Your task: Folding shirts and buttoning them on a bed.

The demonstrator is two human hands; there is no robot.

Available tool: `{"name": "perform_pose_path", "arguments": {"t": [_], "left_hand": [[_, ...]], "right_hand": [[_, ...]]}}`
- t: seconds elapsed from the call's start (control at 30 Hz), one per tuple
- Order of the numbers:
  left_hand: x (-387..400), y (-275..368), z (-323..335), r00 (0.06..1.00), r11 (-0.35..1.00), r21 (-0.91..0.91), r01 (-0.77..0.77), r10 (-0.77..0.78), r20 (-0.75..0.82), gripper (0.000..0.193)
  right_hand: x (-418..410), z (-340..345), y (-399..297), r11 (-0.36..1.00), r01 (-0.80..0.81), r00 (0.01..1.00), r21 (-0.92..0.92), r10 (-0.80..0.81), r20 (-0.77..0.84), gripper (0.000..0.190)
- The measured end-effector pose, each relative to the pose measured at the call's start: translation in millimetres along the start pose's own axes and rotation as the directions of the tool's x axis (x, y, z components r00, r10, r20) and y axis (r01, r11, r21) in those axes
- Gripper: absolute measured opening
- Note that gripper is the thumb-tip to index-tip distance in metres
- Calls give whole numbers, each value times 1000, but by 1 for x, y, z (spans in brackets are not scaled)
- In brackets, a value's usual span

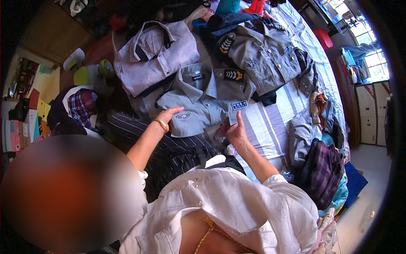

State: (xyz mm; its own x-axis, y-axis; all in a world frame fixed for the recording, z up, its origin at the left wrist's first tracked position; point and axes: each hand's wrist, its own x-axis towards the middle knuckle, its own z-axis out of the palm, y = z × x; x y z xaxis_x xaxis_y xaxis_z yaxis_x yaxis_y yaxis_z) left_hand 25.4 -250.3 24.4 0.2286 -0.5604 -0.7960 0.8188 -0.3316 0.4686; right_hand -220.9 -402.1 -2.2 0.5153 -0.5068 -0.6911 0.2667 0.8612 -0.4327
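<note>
A folded grey uniform shirt [195, 104] with an oval badge, a dark name patch bearing writing and a striped shoulder mark lies before me, collar away from me. My left hand [168, 118] is at its near left side, thumb along the front by the oval badge, other fingers hidden under the edge. At its near right corner is my right hand [234, 130], thumb raised below the patch, fingers partly hidden. Behind, to the right, lies another folded grey uniform shirt [265, 55]. A checked shirt [155, 57] lies folded at the back left.
The bed has a striped sheet [265, 123]. Piled clothes, including a purple plaid garment [323, 171], line its right side. A dark garment with plaid cloth [81, 106] is at the left, near green and white shoes [92, 71]. Cabinets [369, 114] stand at the far right.
</note>
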Motion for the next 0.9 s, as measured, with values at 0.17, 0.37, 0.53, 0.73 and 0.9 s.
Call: {"name": "perform_pose_path", "arguments": {"t": [0.17,0.37,0.53,0.73,0.9], "left_hand": [[-19,-20,9,984,980,-198,-8,43,171,26],[-94,-30,46,978,937,-301,-175,202,59,26],[-154,-1,74,939,874,-398,-278,335,81,32],[-161,76,164,785,787,-224,-574,608,123,29],[-73,114,249,638,734,-281,-618,678,365,33]], "right_hand": [[14,12,-9,965,-79,993,249,98,-62,77],[-6,47,-35,986,-89,989,142,70,129,31],[-45,122,-101,995,26,957,-98,4,290,23],[-40,192,-222,900,430,723,-70,-297,624,28],[14,169,-346,882,470,628,35,-361,690,29]]}}
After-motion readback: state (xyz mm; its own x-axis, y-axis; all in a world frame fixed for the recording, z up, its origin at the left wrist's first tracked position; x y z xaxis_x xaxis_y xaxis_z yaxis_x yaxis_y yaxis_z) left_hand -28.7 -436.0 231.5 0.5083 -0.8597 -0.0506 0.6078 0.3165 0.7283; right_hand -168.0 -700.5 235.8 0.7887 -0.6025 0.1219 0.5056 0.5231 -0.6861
